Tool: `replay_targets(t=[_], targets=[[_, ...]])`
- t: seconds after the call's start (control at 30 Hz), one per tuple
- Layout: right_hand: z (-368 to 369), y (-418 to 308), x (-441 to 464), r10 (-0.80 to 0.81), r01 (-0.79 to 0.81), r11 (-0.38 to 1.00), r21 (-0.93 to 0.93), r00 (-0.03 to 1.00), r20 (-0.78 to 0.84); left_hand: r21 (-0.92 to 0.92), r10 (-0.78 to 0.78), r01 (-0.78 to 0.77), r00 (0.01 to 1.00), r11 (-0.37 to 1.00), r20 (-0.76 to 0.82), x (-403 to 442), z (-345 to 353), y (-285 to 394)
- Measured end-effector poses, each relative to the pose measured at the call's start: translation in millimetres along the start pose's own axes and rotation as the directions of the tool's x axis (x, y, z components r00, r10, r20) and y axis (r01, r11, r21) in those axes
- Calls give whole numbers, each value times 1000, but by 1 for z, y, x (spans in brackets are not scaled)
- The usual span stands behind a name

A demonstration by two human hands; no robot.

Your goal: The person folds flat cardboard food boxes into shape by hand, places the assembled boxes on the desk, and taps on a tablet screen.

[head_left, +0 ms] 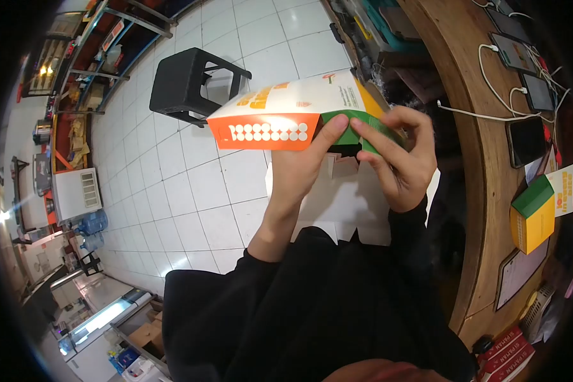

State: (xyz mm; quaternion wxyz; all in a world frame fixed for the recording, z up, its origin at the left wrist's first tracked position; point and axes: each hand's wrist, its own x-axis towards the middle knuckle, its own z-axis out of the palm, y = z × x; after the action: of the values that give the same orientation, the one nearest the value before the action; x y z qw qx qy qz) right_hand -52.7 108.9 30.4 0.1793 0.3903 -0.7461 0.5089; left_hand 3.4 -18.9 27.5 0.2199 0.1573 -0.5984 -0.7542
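Box (293, 99): green panel (346, 137) seemingly mid-fold.
Left hand (298, 170): you grip the box, far fingers hidden.
Right hand (406, 162): fingers bent, pinching the panel.
Next: steady pressure, likely.

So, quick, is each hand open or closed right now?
Left hand: closed on the orange-and-white cardboard carton, thumb on its green end.
Right hand: closed on that same green end, fingers bent.
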Motion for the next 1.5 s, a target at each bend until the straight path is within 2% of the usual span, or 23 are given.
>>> replay_targets(t=[0.07,0.1,0.13,0.27,0.37,0.4,0.5,0.63,0.67,0.73,0.83,0.87,0.93,1.0,1.03,1.1,1.13,1.2,1.27,1.37,1.5], targets=[[2,1,-3,175,-175,982,74,985,4,171,118,-111,993,979,-30,3,-1,-3],[3,1,-5,261,-260,959,111,965,12,228,106,-96,994,969,-33,3,-2,-3],[5,3,-4,249,-245,960,135,969,-13,283,94,-79,995,956,-37,3,-5,-2],[5,7,0,388,-360,907,220,916,-100,428,55,-47,998,903,-5,2,-10,0],[8,8,0,489,-438,864,249,848,-206,229,98,-83,994,970,-57,-5,2,-9],[14,12,-4,478,-409,869,278,838,-262,343,229,-232,972,910,49,-9,4,-14],[28,7,-10,327,-312,944,105,858,-396,146,8,-26,992,989,123,-16,10,-20],[19,5,-9,334,-305,940,151,911,-242,171,51,-73,991,983,128,-11,7,-25],[16,4,-9,404,-348,903,253,888,-221,99,-278,281,960,955,-42,-8,15,-6],[13,2,-7,530,-419,792,445,832,-160,155,-219,225,974,962,-52,-6,9,-15],[12,-4,-4,657,-473,626,620,749,-91,282,-10,10,1000,959,-2,-4,4,-23],[11,-4,-4,628,-471,670,574,771,-101,326,78,-84,996,942,31,-4,3,-25],[8,-3,-4,568,-457,752,476,815,-114,149,161,-193,967,970,199,-6,-10,-36],[1,-1,-2,481,-428,823,374,875,-56,-147,110,-72,957,987,270,-9,-16,-36],[-1,0,-2,437,-408,854,323,899,-21,-338,6,95,958,936,286,-11,-15,-31],[2,0,-1,359,-331,901,280,932,-54,-272,23,52,964,961,263,-10,-21,-40],[4,-1,0,318,-291,922,256,946,-69,-2,149,-153,960,988,237,-4,-33,-61],[8,-3,0,304,-280,935,219,949,-83,240,176,-219,966,946,188,0,-26,-51],[11,-4,1,273,-256,953,162,958,-91,159,-36,23,996,987,81,-9,-5,-22],[15,-9,1,238,-229,968,98,967,-88,144,-64,59,998,988,28,-12,0,-22],[30,-9,-7,223,-215,971,101,973,-68,-16,-42,41,999,999,-27,-13,9,-18]])
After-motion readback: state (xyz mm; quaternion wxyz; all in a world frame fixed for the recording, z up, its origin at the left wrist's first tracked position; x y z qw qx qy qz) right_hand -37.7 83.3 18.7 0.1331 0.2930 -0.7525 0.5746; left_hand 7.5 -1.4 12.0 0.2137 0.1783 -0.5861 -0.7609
